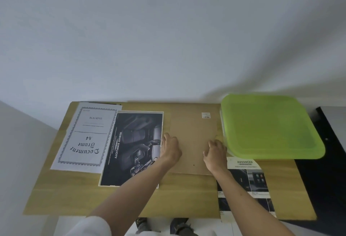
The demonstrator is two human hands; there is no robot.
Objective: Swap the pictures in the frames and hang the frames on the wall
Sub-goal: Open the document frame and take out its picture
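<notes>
2 hands work the brown backing board (192, 142) lying flat at the centre of the desk (74, 198). The left hand (171, 147) rests on the board's left edge with fingers curled down over it, and the right hand (216, 150) sits at the right edge, fingers bent as if pinching or prying there; whether either truly grips the edge I cannot tell. Placing 1 hand on each side looks like a way to steady the board or lift it evenly out of its frame, which is probably face down beneath it, though no frame moulding shows.

3 printed sheets lie out, apparently removed or waiting for the swap: 1 white "Document Frame A4" insert (86, 138) at centre left, 1 dark "Robust Simplicity" print (134, 147) overlapping its right edge and just beside the left hand, and 1 "Advanced" print (245, 181) at lower right, partly under the right forearm. 1 green lid (269, 125) covers a container at centre right, touching the board's right edge. The wall (168, 30) above is bare, so hanging looks undone.
</notes>
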